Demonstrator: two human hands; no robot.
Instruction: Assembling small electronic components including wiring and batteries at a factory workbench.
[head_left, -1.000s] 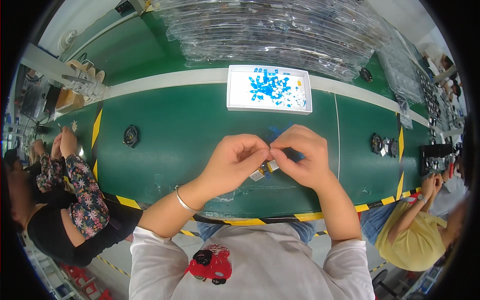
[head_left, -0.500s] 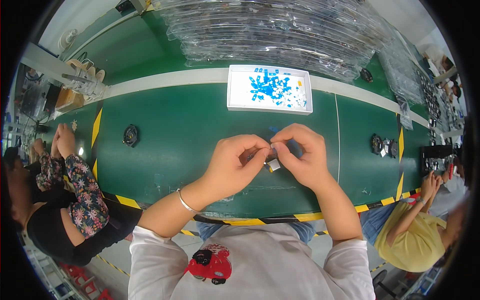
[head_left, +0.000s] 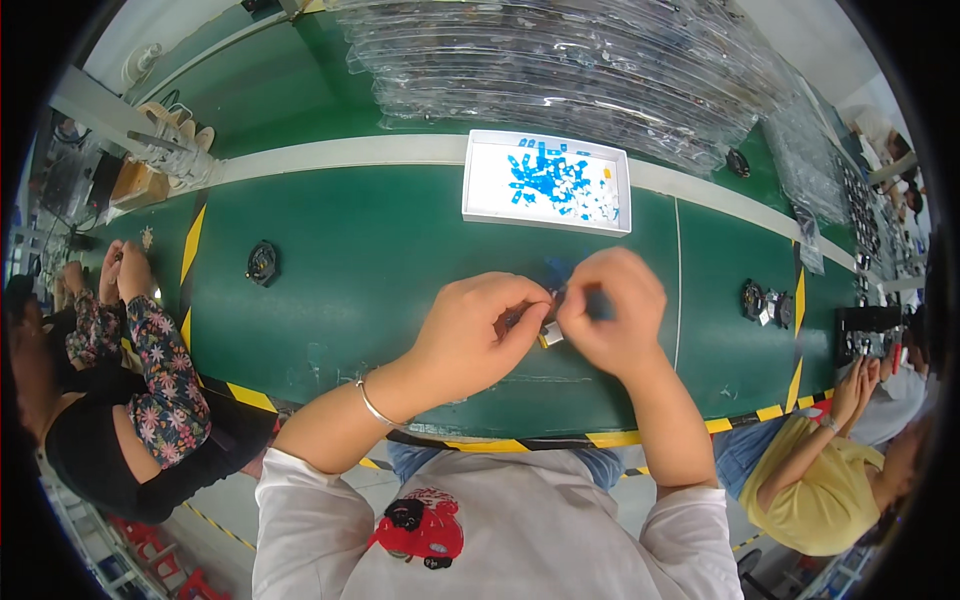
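Note:
My left hand (head_left: 478,328) is closed in a pinch over the green table, holding a small dark part (head_left: 513,317) mostly covered by its fingers. Close against it, my right hand (head_left: 618,310) has its fingers curled together at the same spot. That hand is partly smeared by motion, and whatever sits in its pinch is hidden. A small silver and yellow block (head_left: 551,335) shows just below the fingertips. Something blue (head_left: 557,270) appears behind the right fingers, and more blue shows through the gap in that hand.
Beyond my hands a white box (head_left: 480,208) holds many small blue and white pieces. A round black part (head_left: 262,263) lies at left, and black parts (head_left: 767,303) at right. Clear plastic trays (head_left: 560,75) are stacked at the back. Co-workers sit on both sides.
My right hand has lifted and turned slightly, its fingertips drawing a little away from the left ones. The left hand stays nearly in place. The view has shifted slightly.

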